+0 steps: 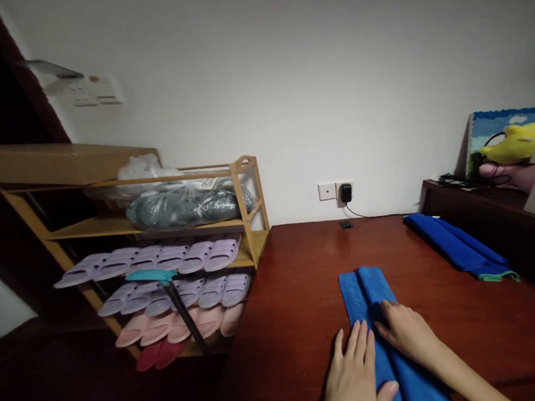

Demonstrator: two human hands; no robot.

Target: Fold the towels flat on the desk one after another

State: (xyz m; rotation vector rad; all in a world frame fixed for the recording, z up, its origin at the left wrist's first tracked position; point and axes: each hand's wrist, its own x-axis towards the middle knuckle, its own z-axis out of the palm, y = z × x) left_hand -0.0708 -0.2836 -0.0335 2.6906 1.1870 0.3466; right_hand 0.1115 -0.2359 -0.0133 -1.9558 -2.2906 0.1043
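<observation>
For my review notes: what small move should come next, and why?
Perhaps fold the nearer blue cloth lengthwise along its central groove: two strips lie side by side, the left hand touching the left one, the right hand on the other.

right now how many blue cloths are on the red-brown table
2: a folded bright-blue cloth beneath the left hand and right hand, near the front; and a darker-blue, green-edged cloth at the right, beside the dark raised ledge.

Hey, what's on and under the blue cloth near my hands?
Your left hand and right hand are on the blue cloth. The brown table is beneath it; what its folds and your hands cover is hidden.
</observation>
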